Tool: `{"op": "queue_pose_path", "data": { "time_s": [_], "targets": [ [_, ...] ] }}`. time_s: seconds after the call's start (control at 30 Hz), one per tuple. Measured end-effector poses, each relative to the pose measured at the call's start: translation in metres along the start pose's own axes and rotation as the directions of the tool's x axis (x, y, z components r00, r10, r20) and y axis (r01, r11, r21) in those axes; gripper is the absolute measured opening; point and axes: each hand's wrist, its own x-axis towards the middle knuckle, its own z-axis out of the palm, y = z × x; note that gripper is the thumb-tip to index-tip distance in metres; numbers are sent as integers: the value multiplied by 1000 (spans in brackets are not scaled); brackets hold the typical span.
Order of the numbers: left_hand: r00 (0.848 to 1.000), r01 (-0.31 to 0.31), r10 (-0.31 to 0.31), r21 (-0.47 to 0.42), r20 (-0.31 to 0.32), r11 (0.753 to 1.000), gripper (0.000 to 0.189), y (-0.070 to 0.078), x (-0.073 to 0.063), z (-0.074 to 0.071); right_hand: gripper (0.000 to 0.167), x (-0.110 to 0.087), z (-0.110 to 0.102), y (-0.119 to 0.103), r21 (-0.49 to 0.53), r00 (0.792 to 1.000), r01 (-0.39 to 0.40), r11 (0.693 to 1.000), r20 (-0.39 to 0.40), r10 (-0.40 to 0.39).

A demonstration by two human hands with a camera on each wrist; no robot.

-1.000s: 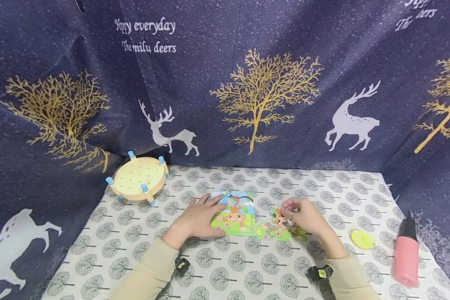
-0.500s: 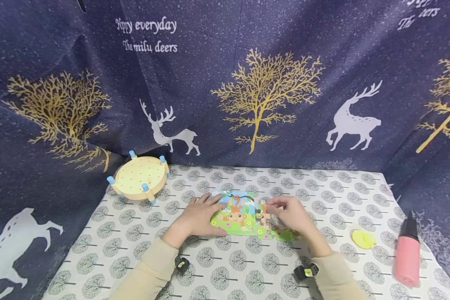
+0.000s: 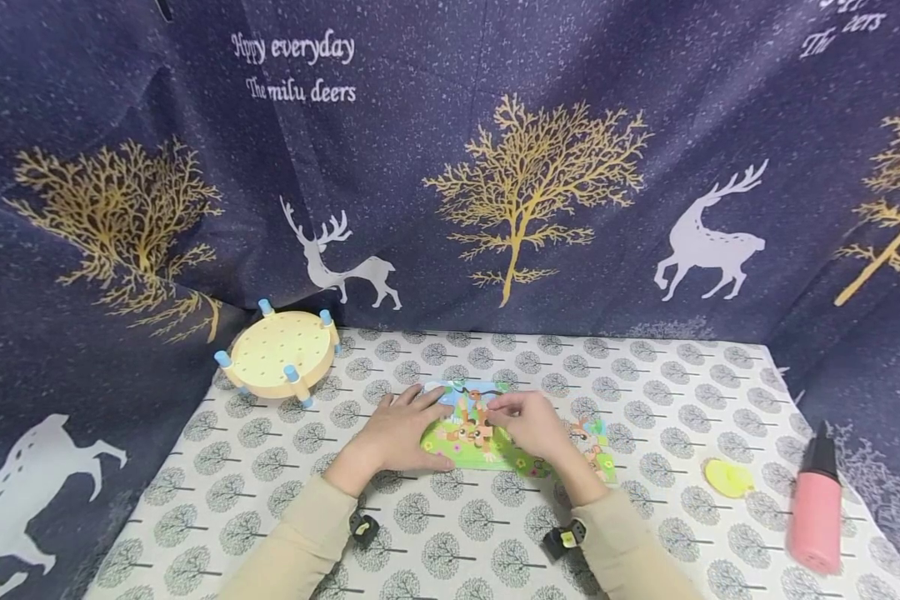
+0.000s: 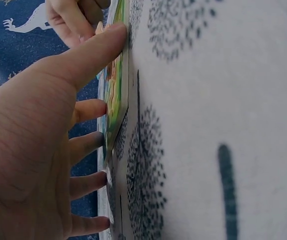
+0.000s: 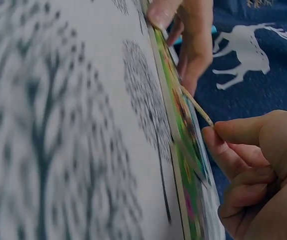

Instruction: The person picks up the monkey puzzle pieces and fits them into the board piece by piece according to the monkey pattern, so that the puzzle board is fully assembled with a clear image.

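Observation:
A flat picture puzzle board (image 3: 457, 456) with a monkey on a green and blue scene lies mid-table. My left hand (image 3: 399, 435) rests on its left side, fingers spread and thumb at the near edge. Above the board, my right hand (image 3: 536, 432) pinches a puzzle piece (image 5: 197, 106) between thumb and fingertip. In the right wrist view the piece is tilted, its lower edge at or very near the board's surface. More puzzle pieces (image 3: 598, 454) lie right of the board, partly hidden by my right hand and forearm.
A round cream pegged stand (image 3: 281, 354) with blue-tipped legs stands at the back left. To the right lie a yellow object (image 3: 727, 478) and a pink bottle (image 3: 816, 521) with a black nozzle. A dark cloth with deer and trees hangs behind the table.
My right hand has moved left with the puzzle piece, from the loose pieces to over the board. More of the pieces at the right now show. My left hand has stayed in place.

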Motion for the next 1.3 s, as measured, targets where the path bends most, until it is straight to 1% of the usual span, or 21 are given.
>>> {"op": "queue_pose_path", "data": {
  "time_s": [0.2, 0.3, 0.53, 0.7, 0.83, 1.03, 1.2, 1.3],
  "targets": [
    [1000, -2, 2, 0, -3, 1000, 97, 0, 0, 1, 10, 7, 14, -8, -37, 1000, -7, 999, -30, 5],
    [1000, -6, 6, 4, -1, 1000, 98, 0, -1, 1, 9, 9, 18, -10, -28, 1000, -10, 1000, -22, 9],
    [1000, -19, 19, 1, 0, 1000, 98, 1, -2, -1, 8, 12, 21, -12, -32, 997, -72, 997, -20, 71],
    [1000, -25, 25, -11, 0, 1000, 95, 1, -3, -1, 11, 13, 22, -14, -45, 996, -90, 995, -21, 89],
    [1000, -24, 24, -14, -4, 1000, 93, 0, -3, 0, 11, 12, 22, -16, -66, 997, -75, 995, -17, 74],
    [1000, -20, 20, -7, -12, 1000, 93, 0, -3, 2, 14, 9, 18, -15, -96, 1000, -31, 995, -7, 31],
    [1000, -13, 13, -1, -26, 1000, 93, 1, -2, 4, 14, 2, 10, -8, -105, 1000, 4, 995, -5, -5],
    [999, -10, 10, -4, -44, 1000, 89, 3, 0, 5, 14, -2, 3, -2, -108, 1000, 16, 994, -19, -18]
  ]
}}
